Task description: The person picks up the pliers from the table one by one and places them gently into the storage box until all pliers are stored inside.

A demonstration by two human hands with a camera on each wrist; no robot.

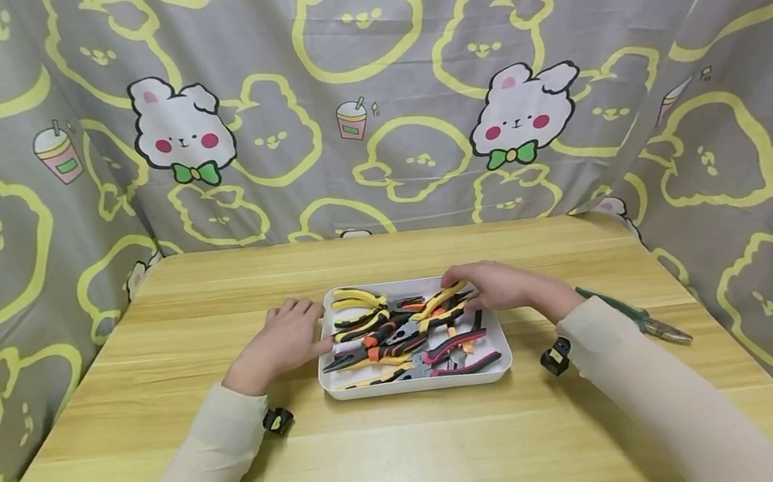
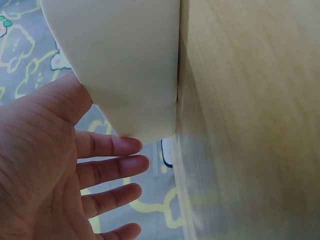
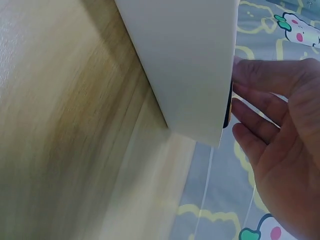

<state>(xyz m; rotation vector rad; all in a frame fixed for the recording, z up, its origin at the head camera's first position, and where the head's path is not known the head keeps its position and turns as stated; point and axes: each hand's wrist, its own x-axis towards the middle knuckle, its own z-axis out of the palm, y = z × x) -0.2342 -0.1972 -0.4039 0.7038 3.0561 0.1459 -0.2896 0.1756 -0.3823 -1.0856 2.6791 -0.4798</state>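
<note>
A white tray (image 1: 417,385) holds several pliers with coloured handles. My left hand (image 1: 288,337) is at the tray's left side; in the left wrist view its thumb rests at the rim and its other fingers (image 2: 112,172) are spread and nearly straight, the index fingertip near the tray's corner. Reaching over the right side of the tray, my right hand (image 1: 500,286) pinches the handle ends of yellow-and-black pliers (image 1: 445,299). In the right wrist view, the right hand (image 3: 285,110) has bent fingers by a dark handle end (image 3: 228,107); the tray wall hides the rest.
Green-handled pliers (image 1: 646,322) lie on the wooden table (image 1: 422,463) to the right of the tray, beside my right forearm. Pliers with pink-and-black handles (image 1: 460,351) lie at the tray's front. A patterned curtain (image 1: 400,87) surrounds the table's back and sides.
</note>
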